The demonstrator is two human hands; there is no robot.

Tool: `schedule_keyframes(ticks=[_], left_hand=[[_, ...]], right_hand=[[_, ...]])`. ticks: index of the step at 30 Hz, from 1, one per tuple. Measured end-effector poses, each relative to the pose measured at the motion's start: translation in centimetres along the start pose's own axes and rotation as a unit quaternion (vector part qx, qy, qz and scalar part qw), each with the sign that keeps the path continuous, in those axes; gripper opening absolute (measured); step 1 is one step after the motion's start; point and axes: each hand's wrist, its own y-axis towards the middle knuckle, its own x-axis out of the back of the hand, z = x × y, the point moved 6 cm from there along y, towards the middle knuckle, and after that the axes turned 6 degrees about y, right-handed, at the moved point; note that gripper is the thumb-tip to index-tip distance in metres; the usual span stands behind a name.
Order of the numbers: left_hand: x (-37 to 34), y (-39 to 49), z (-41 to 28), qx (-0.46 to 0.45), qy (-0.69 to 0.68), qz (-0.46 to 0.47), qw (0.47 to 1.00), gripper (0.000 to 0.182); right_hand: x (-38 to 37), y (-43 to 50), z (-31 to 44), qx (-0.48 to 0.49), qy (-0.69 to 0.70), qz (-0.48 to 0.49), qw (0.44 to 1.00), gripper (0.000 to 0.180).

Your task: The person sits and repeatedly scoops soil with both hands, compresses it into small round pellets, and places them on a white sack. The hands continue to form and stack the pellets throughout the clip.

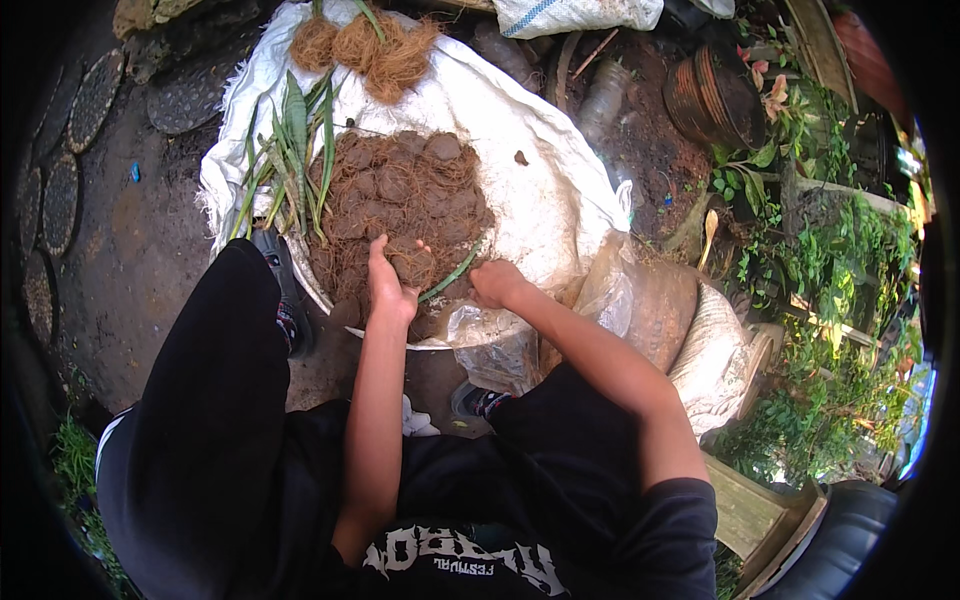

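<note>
My left hand point(392, 281) cups a fibre-wrapped soil ball point(412, 264) above a heap of similar brown balls point(405, 180). Just to the right, my right hand point(498, 283) is closed near one end of a long green leaf point(454, 274); whether it grips anything is hidden. The leaf curves between the hands. Several snake plant leaves point(296, 127) lie on the left of the heap. At the top of the white woven sheet point(517, 112), bundles of coconut fibre point(386, 56) have green leaves sticking out.
Clear plastic point(499, 337) lies by the right hand, with a full woven sack point(720, 360) beyond it. Stacked brown pots point(712, 101) stand at the upper right, near leafy plants point(832, 285). Round stepping stones point(96, 101) line the left side.
</note>
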Motion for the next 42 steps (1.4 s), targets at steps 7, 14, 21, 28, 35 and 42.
schedule_keyframes(ticks=[7, 14, 21, 28, 35, 42], left_hand=[[-0.2, -0.4, -0.1, -0.002, 0.012, -0.007, 1.000, 0.046], [0.1, 0.2, 0.0, -0.006, 0.004, -0.006, 1.000, 0.046], [0.0, 0.2, 0.1, -0.009, 0.005, -0.009, 1.000, 0.046], [-0.2, 0.0, 0.0, -0.010, 0.014, -0.011, 1.000, 0.046], [-0.2, -0.1, -0.1, -0.011, 0.003, -0.015, 1.000, 0.043], [-0.3, -0.1, -0.1, -0.015, 0.002, -0.009, 1.000, 0.043]], right_hand=[[-0.2, -0.1, -0.1, 0.005, 0.011, 0.002, 1.000, 0.039], [0.4, -0.4, 0.2, -0.003, 0.029, 0.011, 1.000, 0.048], [0.7, -0.7, 0.4, -0.014, 0.025, 0.026, 0.999, 0.053], [0.7, -0.7, 0.5, -0.035, 0.029, 0.034, 0.998, 0.057], [0.6, -0.6, 0.5, -0.046, 0.028, 0.031, 0.998, 0.056], [0.7, -0.6, 0.6, -0.052, 0.027, 0.026, 0.998, 0.054]])
